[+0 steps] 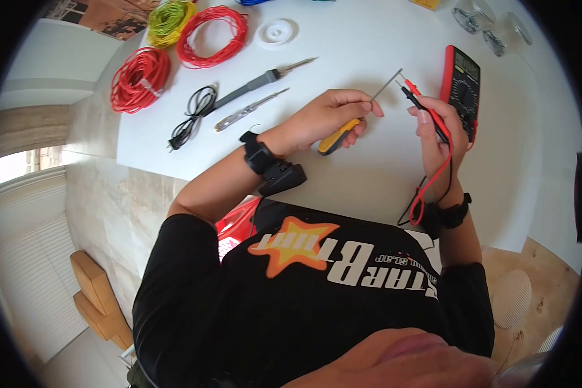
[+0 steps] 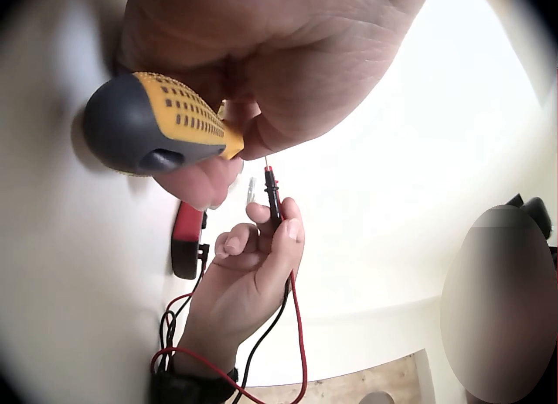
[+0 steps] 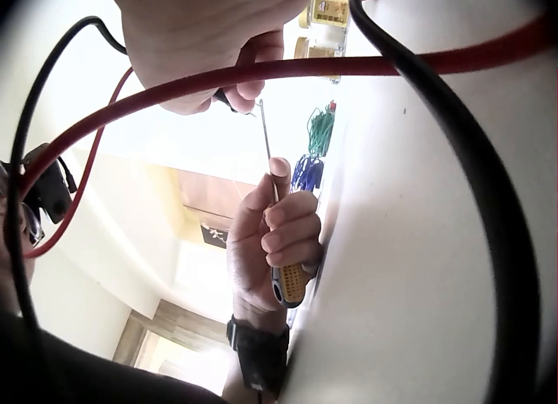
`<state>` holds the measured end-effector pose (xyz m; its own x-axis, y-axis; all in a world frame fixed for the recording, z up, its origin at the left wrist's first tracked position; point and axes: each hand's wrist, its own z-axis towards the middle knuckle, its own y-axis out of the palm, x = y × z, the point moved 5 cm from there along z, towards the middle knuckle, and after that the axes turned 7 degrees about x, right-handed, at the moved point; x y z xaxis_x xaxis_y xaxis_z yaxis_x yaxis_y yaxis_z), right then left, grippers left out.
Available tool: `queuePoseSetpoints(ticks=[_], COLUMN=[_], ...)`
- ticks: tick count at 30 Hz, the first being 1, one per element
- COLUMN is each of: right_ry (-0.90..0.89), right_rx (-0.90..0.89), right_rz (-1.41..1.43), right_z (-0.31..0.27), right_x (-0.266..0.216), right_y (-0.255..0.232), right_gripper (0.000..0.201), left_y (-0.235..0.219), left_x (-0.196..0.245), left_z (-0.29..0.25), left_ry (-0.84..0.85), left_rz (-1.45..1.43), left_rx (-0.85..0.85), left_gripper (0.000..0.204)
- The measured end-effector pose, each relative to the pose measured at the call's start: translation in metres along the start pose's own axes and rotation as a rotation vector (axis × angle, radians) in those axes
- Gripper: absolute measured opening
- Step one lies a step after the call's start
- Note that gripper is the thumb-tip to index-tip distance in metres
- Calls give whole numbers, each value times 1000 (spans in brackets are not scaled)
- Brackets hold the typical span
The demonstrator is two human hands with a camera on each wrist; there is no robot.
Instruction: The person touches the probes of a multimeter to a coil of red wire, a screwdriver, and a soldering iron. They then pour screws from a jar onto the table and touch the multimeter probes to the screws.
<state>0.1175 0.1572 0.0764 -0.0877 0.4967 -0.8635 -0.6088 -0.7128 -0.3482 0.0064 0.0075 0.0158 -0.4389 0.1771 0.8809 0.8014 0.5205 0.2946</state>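
My left hand (image 1: 330, 118) grips a screwdriver with a yellow and dark grey handle (image 1: 338, 137), its thin metal shaft (image 1: 388, 84) slanting up to the right. In the left wrist view the handle's rounded butt (image 2: 122, 125) sticks out of the fist. Two multimeter probes, one red (image 1: 412, 86) and one black (image 1: 410, 97), are held together in my right hand (image 1: 443, 126). Their tips stand close by the screwdriver's tip. Red and black leads (image 1: 447, 169) hang in loops by the right wrist. Just beyond that hand lies the red and black multimeter (image 1: 462, 81).
On the white table (image 1: 343, 52), a soldering iron (image 1: 249, 85) with coiled cord and a clear-handled screwdriver (image 1: 249, 111) lie left. Behind them are red wire coils (image 1: 139, 81), a yellow-green coil (image 1: 169, 22) and a white spool (image 1: 276, 32). Jars (image 1: 482, 13) stand far right.
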Motion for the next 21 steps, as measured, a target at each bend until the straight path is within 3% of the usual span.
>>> queuePoseSetpoints(ticks=[3,5,7,10,16,21], right_ry=[61,21,36,44,23,13], right_rx=[6,12,-5,-16,-34,-72], right_rz=[13,32,71,95,113,123], right_z=[-2,-4,-4,-2,-4,-7], right_x=[-1,0,-1,5,2,2], right_y=[-1,-1,-1,0,-1,2], right_gripper=[17,17,17,18,18,17], left_y=[-4,-9,-10,-23,-90,-126], left_x=[2,16,31,53,81,72], left_z=[1,-3,-20,-39,-66,-66], left_ry=[44,292,268,686,627,533], left_rz=[101,373,471,894,1311,1382], left_rx=[44,55,84,262,510,530], left_gripper=[27,26,27,30,28,28])
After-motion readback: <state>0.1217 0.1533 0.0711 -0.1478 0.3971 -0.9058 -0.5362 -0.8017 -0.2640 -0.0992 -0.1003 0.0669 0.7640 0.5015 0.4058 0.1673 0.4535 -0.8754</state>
